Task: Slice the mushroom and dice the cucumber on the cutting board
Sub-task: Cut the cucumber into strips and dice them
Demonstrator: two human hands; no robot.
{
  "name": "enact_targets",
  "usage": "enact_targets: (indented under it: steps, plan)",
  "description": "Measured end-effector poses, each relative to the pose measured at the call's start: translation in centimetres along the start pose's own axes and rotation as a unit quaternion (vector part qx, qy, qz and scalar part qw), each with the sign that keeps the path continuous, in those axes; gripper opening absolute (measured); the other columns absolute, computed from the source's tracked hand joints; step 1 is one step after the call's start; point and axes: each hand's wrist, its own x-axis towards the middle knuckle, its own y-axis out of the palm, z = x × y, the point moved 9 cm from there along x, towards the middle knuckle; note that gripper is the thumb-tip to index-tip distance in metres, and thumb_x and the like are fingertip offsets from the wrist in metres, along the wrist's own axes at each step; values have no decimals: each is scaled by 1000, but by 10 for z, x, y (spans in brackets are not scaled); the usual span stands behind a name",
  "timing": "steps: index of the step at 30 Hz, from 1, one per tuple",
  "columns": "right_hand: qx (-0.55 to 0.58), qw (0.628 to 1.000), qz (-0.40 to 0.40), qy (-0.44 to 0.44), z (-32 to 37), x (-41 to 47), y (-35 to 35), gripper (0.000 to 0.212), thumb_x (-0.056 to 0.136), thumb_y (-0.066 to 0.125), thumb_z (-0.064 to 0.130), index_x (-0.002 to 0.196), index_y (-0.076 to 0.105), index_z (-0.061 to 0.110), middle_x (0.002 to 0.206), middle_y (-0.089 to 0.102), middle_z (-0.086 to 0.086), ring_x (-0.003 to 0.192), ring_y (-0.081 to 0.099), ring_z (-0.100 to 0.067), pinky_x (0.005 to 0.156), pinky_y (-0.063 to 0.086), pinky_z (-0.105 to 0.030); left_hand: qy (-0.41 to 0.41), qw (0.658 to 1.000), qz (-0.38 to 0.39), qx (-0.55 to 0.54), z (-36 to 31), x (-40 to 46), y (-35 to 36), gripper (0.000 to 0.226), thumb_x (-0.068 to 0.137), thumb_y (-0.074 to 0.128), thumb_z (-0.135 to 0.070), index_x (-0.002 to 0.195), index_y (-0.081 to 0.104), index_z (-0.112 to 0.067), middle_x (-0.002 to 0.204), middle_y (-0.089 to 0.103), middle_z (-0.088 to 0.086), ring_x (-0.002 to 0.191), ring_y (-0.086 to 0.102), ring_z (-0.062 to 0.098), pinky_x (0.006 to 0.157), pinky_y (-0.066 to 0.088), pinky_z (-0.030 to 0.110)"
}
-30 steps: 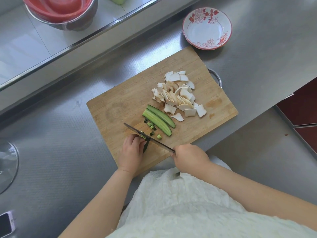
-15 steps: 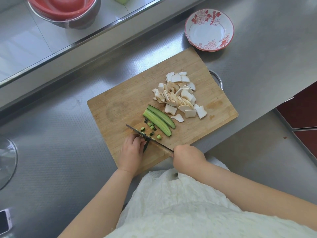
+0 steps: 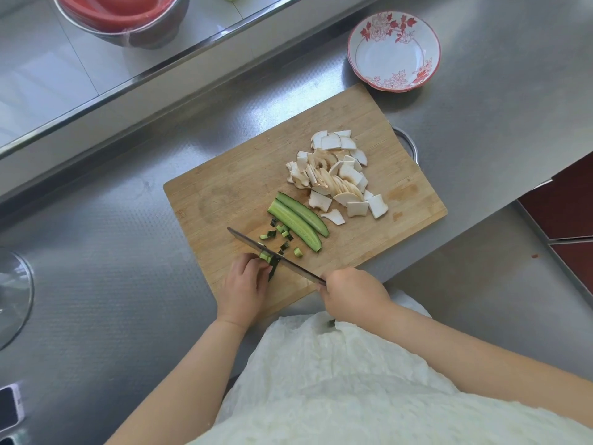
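Note:
A wooden cutting board (image 3: pixel 231 194) lies on the steel counter. A heap of white mushroom slices (image 3: pixel 337 178) covers its right half. Two long cucumber strips (image 3: pixel 298 223) lie side by side near the middle, with several small green dice (image 3: pixel 282 236) to their left. My left hand (image 3: pixel 244 284) pinches a thin cucumber strip (image 3: pixel 271 264) at the board's near edge, fingers curled. My right hand (image 3: pixel 349 293) grips the handle of a knife (image 3: pixel 256 244); its blade crosses the strip right at my left fingertips.
A white bowl with red flowers (image 3: pixel 393 51) stands beyond the board's far right corner. A steel bowl holding red bowls (image 3: pixel 122 17) sits on the raised ledge at the back left. A glass lid (image 3: pixel 12 293) and a phone (image 3: pixel 9 409) lie at the left edge.
The knife has kept chopping the strip under my left hand, and a few more dice lie beside the long strips. Both hands stay in nearly the same place.

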Motion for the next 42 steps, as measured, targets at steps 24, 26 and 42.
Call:
enact_targets:
  steps: [24, 26, 42]
  plan:
    - [64, 995, 32, 68, -14, 8, 13, 25, 99, 44, 34, 94, 57, 13, 73, 52, -1, 71, 54, -24, 53, 38, -27, 0, 1000, 9, -2, 4, -2, 5, 30, 93, 48, -31, 86, 64, -7, 93, 59, 4, 82, 54, 22, 55, 48, 41]
    - [56, 997, 21, 56, -11, 4, 11, 28, 100, 42, 35, 91, 57, 14, 73, 52, -1, 70, 54, -24, 51, 36, -27, 1, 1000, 6, 0, 4, -1, 4, 29, 93, 49, -31, 87, 64, -7, 93, 59, 5, 83, 55, 22, 55, 49, 41]
    - [-26, 999, 17, 16, -2, 0, 12, 20, 98, 43, 23, 97, 61, 15, 73, 50, 0, 70, 51, -24, 45, 30, -27, -1, 1000, 3, -13, 8, -7, 4, 29, 90, 50, -31, 87, 66, -7, 90, 60, 7, 84, 52, 21, 65, 44, 30]
